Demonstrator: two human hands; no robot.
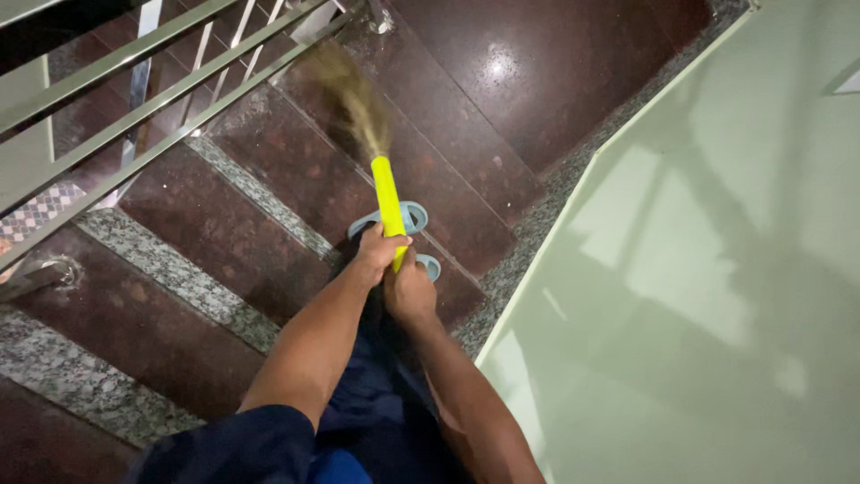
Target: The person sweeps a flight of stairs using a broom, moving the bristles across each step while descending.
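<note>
Head view: both hands, left hand [381, 254] and right hand [409, 291], grip fingers around yellow broom handle [388, 202].

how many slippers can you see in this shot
2. One light blue slipper sits on the stair step just behind the yellow broom handle; the other peeks out beside the right hand, mostly hidden by it.

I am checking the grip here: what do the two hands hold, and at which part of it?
Both the left hand and the right hand grip the broom by the near end of its yellow handle; the bristles point away.
</note>
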